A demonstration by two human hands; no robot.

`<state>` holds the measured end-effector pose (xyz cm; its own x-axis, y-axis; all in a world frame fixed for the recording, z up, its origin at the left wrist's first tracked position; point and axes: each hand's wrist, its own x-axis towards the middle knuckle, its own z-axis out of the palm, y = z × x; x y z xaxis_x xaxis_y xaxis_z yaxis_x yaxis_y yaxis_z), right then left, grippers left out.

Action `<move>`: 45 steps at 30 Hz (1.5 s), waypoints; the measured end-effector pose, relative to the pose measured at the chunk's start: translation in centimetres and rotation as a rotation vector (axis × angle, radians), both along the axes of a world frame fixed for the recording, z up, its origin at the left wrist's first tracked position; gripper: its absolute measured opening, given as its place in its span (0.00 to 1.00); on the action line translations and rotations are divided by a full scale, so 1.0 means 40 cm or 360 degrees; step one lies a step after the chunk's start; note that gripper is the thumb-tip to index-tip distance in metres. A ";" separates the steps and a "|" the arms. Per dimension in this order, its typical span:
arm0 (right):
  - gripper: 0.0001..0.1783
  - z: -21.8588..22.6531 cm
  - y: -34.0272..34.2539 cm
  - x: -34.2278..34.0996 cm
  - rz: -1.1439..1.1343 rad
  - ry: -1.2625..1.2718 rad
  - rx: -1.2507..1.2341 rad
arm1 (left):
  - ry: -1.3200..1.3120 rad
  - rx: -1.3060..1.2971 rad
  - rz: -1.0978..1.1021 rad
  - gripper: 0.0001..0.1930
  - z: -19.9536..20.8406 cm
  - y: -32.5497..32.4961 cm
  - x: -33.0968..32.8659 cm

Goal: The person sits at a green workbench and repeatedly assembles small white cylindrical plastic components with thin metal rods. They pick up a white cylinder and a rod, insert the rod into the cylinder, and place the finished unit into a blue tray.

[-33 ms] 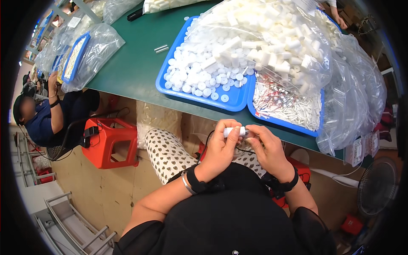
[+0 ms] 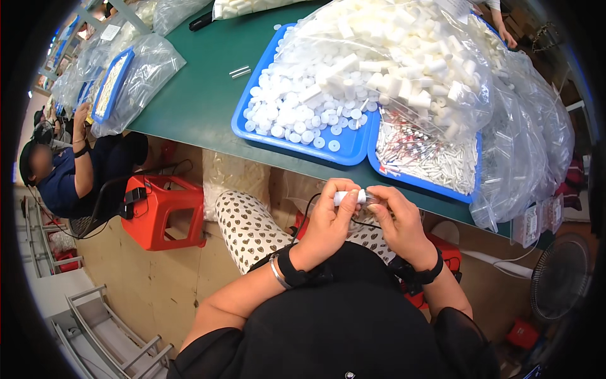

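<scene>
A short white cylinder sits pinched between the thumb and fingers of my left hand, over my lap. At its right end, my right hand closes thumb and fingers on a small clear piece, which looks like a tube; the fingers partly hide it. Whether the two pieces are joined, I cannot tell. Beyond my hands, at the table's near edge, a blue tray holds many white round discs. Right of it, another blue tray is filled with thin white and reddish pieces.
A clear bag of cream-white cylinders leans over both trays on the green table. Two clear tubes lie left of them. A red stool and a seated person are at left; a fan stands at right.
The white cylinder has tilted slightly, its right end higher. My right fingers have shifted a little, and more of the clear piece shows between my hands.
</scene>
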<state>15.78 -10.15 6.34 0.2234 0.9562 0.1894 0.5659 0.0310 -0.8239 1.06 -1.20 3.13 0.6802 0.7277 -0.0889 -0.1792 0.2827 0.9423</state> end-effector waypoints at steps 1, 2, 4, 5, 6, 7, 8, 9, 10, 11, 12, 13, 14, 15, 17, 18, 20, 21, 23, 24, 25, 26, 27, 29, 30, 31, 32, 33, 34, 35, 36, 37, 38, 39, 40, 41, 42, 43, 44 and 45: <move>0.13 -0.007 -0.003 0.001 0.0000 0.0007 0.0019 | 0.0041 0.0119 -0.0016 0.09 -0.003 -0.002 -0.001; 0.13 -0.014 -0.007 0.003 -0.0001 0.0014 0.0038 | 0.0005 0.0030 -0.0061 0.09 0.000 -0.002 -0.003; 0.12 -0.014 -0.010 0.009 0.0073 -0.0011 0.0066 | -0.0083 -0.0287 -0.0160 0.10 0.002 -0.006 -0.010; 0.12 -0.007 -0.009 0.015 0.0145 -0.0041 0.0074 | -0.0128 -0.0445 -0.0209 0.10 0.003 -0.008 -0.013; 0.11 -0.003 -0.010 0.017 0.0208 -0.0069 0.0081 | -0.0141 -0.0495 -0.0248 0.10 0.008 -0.010 -0.013; 0.11 -0.001 -0.007 0.017 0.0209 -0.0061 0.0098 | -0.0155 -0.0545 -0.0287 0.11 0.017 -0.011 -0.012; 0.12 -0.001 -0.003 0.016 0.0210 -0.0053 0.0115 | -0.0168 -0.0595 -0.0325 0.11 0.020 -0.013 -0.011; 0.12 0.002 0.000 0.014 0.0212 -0.0050 0.0132 | -0.0190 -0.0610 -0.0276 0.11 0.012 -0.015 -0.009; 0.11 -0.016 0.000 0.011 0.0130 -0.0058 0.0103 | -0.0211 -0.0626 -0.0226 0.12 -0.003 -0.018 -0.007; 0.11 -0.024 -0.003 0.003 0.0091 -0.0031 0.0097 | -0.0233 -0.0641 -0.0176 0.12 -0.011 -0.022 -0.006; 0.11 -0.031 -0.004 -0.006 0.0055 -0.0003 0.0095 | -0.0251 -0.0638 -0.0136 0.10 -0.010 -0.026 -0.004; 0.11 -0.036 -0.003 -0.012 0.0019 0.0026 0.0092 | -0.0267 -0.0664 -0.0114 0.10 -0.010 -0.026 -0.001; 0.11 -0.039 -0.001 -0.014 0.0013 0.0033 0.0105 | -0.0283 -0.0689 -0.0094 0.10 -0.009 -0.026 0.001; 0.11 -0.042 0.000 -0.018 0.0008 0.0046 0.0117 | -0.0294 -0.0715 -0.0071 0.10 -0.009 -0.027 -0.001; 0.12 -0.045 0.001 -0.021 0.0012 0.0056 0.0126 | -0.0284 -0.0745 -0.0063 0.11 -0.020 -0.026 -0.004; 0.12 -0.043 0.003 -0.019 0.0022 0.0050 0.0123 | -0.0270 -0.0731 -0.0068 0.12 -0.021 -0.025 -0.005; 0.12 -0.039 0.003 -0.016 0.0021 0.0108 0.0074 | -0.0230 -0.0676 -0.0085 0.14 -0.019 -0.021 -0.009; 0.13 -0.035 0.002 -0.015 0.0010 0.0170 0.0027 | -0.0204 -0.0636 -0.0099 0.16 -0.015 -0.019 -0.009; 0.13 -0.029 0.002 -0.013 0.0012 0.0221 -0.0007 | -0.0260 -0.0646 -0.0090 0.19 -0.004 -0.015 -0.007; 0.13 -0.028 0.003 -0.011 0.0029 0.0211 0.0006 | -0.0289 -0.0649 -0.0081 0.20 -0.001 -0.013 -0.007; 0.13 -0.028 0.003 -0.011 0.0047 0.0201 0.0019 | -0.0305 -0.0662 -0.0129 0.21 -0.001 -0.012 -0.005; 0.13 -0.029 0.003 -0.012 0.0081 0.0178 0.0032 | -0.0321 -0.0674 -0.0176 0.22 -0.001 -0.012 -0.004; 0.13 -0.030 0.002 -0.017 0.0111 0.0157 0.0043 | -0.0336 -0.0690 -0.0227 0.23 -0.001 -0.013 -0.002; 0.12 -0.038 0.002 -0.028 0.0122 0.0159 0.0067 | -0.0330 -0.0621 -0.0274 0.24 -0.014 -0.020 -0.002; 0.11 -0.051 0.005 -0.036 0.0107 0.0186 0.0081 | -0.0321 -0.0589 -0.0282 0.24 -0.017 -0.019 -0.001; 0.11 -0.061 0.007 -0.043 0.0091 0.0212 0.0095 | -0.0312 -0.0557 -0.0290 0.24 -0.018 -0.017 0.000; 0.11 -0.067 0.008 -0.049 0.0066 0.0214 0.0109 | -0.0305 -0.0580 -0.0296 0.24 -0.018 -0.015 0.001; 0.11 -0.072 0.010 -0.055 0.0039 0.0214 0.0125 | -0.0299 -0.0601 -0.0305 0.25 -0.017 -0.010 0.003; 0.11 -0.075 0.011 -0.059 0.0011 0.0214 0.0141 | -0.0293 -0.0622 -0.0314 0.26 -0.016 -0.006 0.004; 0.11 -0.077 0.014 -0.059 0.0000 0.0157 0.0115 | -0.0305 -0.0722 -0.0300 0.26 -0.013 -0.001 0.006; 0.12 -0.077 0.020 -0.056 -0.0006 0.0099 0.0089 | -0.0319 -0.0821 -0.0281 0.27 -0.008 0.003 0.007; 0.12 -0.078 0.027 -0.053 -0.0013 0.0042 0.0063 | -0.0334 -0.0921 -0.0261 0.28 -0.006 0.006 0.008; 0.14 -0.067 0.033 -0.051 0.0003 -0.0034 0.0089 | -0.0326 -0.0912 -0.0273 0.29 -0.006 0.009 0.006; 0.14 -0.065 0.037 -0.047 -0.0004 -0.0094 0.0147 | -0.0342 -0.0957 -0.0301 0.29 -0.007 0.013 0.005; 0.14 -0.064 0.041 -0.044 -0.0010 -0.0153 0.0206 | -0.0358 -0.1001 -0.0330 0.29 -0.008 0.019 0.001; 0.13 -0.064 0.043 -0.040 -0.0016 -0.0212 0.0265 | -0.0373 -0.1045 -0.0358 0.29 -0.010 0.021 -0.001; 0.13 -0.062 0.044 -0.035 0.0001 -0.0289 0.0258 | -0.0405 -0.1082 -0.0369 0.29 -0.014 0.022 -0.002; 0.13 -0.061 0.043 -0.028 0.0018 -0.0365 0.0250 | -0.0437 -0.1118 -0.0379 0.28 -0.021 0.021 -0.003; 0.12 -0.058 0.044 -0.024 0.0036 -0.0441 0.0243 | -0.0469 -0.1155 -0.0389 0.28 -0.025 0.019 -0.004; 0.12 -0.056 0.045 -0.024 0.0050 -0.0453 0.0251 | -0.0516 -0.1232 -0.0384 0.27 -0.027 0.014 -0.006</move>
